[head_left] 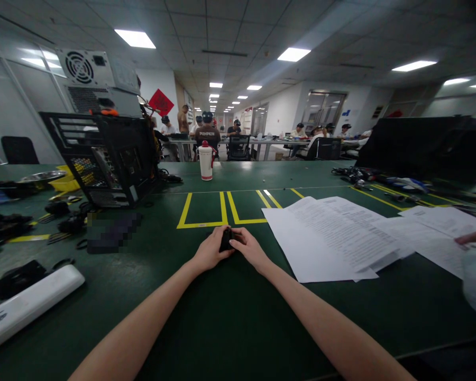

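Between my two hands, just above or on the green table (198, 328), is a small black object (226, 239); its kind is too dark and covered to make out. My left hand (211, 250) curls around its left side, the thumb at the near edge. From the right, my right hand (249, 247) grips it with thumb and fingers. Beyond them lie rectangles of yellow tape (201, 226). A stack of printed papers (333, 238) rests to the right of my right hand.
At the left stand a black computer case (115, 159), a metal power supply (85, 69) and a long white bar-shaped thing (31, 307). A white cup (206, 163) stands farther back. A co-worker's hand (474, 237) reaches over papers at the right. Several people sit beyond.
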{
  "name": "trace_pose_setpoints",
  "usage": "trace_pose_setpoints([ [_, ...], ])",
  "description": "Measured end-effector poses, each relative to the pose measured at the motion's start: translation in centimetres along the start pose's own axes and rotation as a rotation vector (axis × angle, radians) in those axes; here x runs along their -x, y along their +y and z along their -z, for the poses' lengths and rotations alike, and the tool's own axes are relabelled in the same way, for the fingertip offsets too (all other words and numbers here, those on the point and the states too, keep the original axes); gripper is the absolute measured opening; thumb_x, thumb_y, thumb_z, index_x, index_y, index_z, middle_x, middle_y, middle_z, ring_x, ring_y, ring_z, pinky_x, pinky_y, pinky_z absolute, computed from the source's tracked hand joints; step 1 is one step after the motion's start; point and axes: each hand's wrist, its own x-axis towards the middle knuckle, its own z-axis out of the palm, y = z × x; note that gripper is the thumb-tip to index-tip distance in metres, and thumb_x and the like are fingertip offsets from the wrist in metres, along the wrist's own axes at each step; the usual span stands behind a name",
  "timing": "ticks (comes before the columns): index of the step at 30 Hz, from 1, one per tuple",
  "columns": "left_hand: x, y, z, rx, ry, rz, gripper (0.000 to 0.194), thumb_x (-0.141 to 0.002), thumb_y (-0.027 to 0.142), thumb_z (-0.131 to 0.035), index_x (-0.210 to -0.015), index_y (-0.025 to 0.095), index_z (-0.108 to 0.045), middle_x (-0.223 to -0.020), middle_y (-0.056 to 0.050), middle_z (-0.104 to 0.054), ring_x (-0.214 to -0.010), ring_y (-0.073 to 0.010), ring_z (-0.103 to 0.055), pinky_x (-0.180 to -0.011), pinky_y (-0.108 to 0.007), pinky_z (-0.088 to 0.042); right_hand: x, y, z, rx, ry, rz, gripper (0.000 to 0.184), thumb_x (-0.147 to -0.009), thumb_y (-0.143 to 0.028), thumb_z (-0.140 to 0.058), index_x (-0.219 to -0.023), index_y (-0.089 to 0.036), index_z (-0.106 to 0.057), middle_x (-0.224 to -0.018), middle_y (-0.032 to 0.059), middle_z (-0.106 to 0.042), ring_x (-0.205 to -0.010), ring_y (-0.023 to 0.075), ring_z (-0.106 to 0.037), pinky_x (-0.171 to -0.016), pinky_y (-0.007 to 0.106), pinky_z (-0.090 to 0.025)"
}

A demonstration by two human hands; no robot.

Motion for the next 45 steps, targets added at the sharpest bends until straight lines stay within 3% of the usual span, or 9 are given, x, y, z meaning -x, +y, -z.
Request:
trace_pose_setpoints([
  [6,0.0,0.0,0.1,0.012,-0.009,0.005,0.061,-0.07,0.033,-0.057,-0.121,0.023,-0.025,-0.12,-0.007,-0.039,-0.108,-0.0224,-0.043,-0.087,-0.036,-0.038,0.1,-0.3,0.0,-0.061,-0.003,0.031,0.013,-0.071,-0.022,-0.053,-0.084,-0.021,-0.05,-0.098,0.0,-0.053,-0.098,0.0152,-0.051,-0.088,0.033,-0.038],
  [11,0.0,-0.1,0.1,0.019,-0.009,0.013,0.061,-0.07,0.032,-0.057,-0.12,0.023,-0.025,-0.12,-0.007,-0.039,-0.108,-0.0228,-0.043,-0.087,-0.036,-0.038,-0.2,-0.1,0.1,-0.009,0.044,-0.039,0.031,-0.071,-0.023,-0.052,-0.101,-0.022,-0.048,-0.105,0.0027,-0.052,-0.1,0.0157,-0.049,-0.091,0.035,-0.035],
  [14,0.0,0.0,0.1,0.018,-0.015,0.023,0.062,-0.069,0.031,-0.058,-0.121,0.023,-0.025,-0.12,-0.007,-0.039,-0.108,-0.023,-0.044,-0.086,-0.037,-0.038,-0.2,0.1,0.2,-0.001,-0.001,-0.067,0.03,-0.07,-0.023,-0.051,-0.1,-0.021,-0.049,-0.104,0.0032,-0.053,-0.099,0.0164,-0.049,-0.088,0.035,-0.037],
  [21,0.1,0.7,0.6,0.029,-0.042,0.049,0.059,-0.07,0.031,-0.057,-0.12,0.023,-0.026,-0.121,-0.007,-0.039,-0.108,-0.0226,-0.044,-0.087,-0.037,-0.038,-0.1,-0.2,0.1,-0.057,0.006,0.045,0.016,-0.069,-0.02,-0.053,-0.085,-0.02,-0.05,-0.1,0.0011,-0.053,-0.096,0.015,-0.052,-0.087,0.034,-0.038],
  [29,0.0,0.3,0.2,0.013,-0.017,0.034,0.061,-0.068,0.028,-0.058,-0.12,0.022,-0.026,-0.12,-0.008,-0.04,-0.109,-0.0235,-0.043,-0.089,-0.038,-0.037,-0.1,-0.1,-0.1,0.039,0.039,0.155,0.039,-0.066,-0.012,-0.054,-0.102,-0.023,-0.046,-0.104,0.0014,-0.05,-0.103,0.0146,-0.047,-0.094,0.034,-0.033],
  [34,0.0,0.3,0.4,0.039,-0.029,0.051,0.059,-0.069,0.03,-0.057,-0.12,0.023,-0.027,-0.121,-0.007,-0.039,-0.109,-0.0234,-0.043,-0.088,-0.038,-0.038,0.1,-0.2,-0.1,0.164,0.104,0.151,0.024,-0.068,-0.018,-0.054,-0.092,-0.02,-0.052,-0.104,0.0027,-0.046,-0.103,0.0161,-0.045,-0.093,0.034,-0.034],
  [39,0.0,0.1,0.3,0.057,-0.036,0.042,0.061,-0.07,0.032,-0.056,-0.121,0.023,-0.025,-0.122,-0.008,-0.038,-0.108,-0.023,-0.043,-0.086,-0.037,-0.038,0.4,-0.9,-0.1,0.061,-0.013,0.053,0.013,-0.074,-0.024,-0.049,-0.087,-0.021,-0.049,-0.099,0.0015,-0.051,-0.095,0.0158,-0.051,-0.083,0.034,-0.042],
  [45,0.0,0.4,0.5,0.059,-0.056,0.08,0.061,-0.069,0.031,-0.056,-0.121,0.023,-0.025,-0.122,-0.008,-0.038,-0.106,-0.0236,-0.045,-0.085,-0.037,-0.039,0.8,-1.5,-0.1,0.059,-0.009,0.06,0.028,-0.073,-0.017,-0.048,-0.101,-0.022,-0.045,-0.104,0.002,-0.05,-0.101,0.0151,-0.049,-0.09,0.034,-0.038],
])
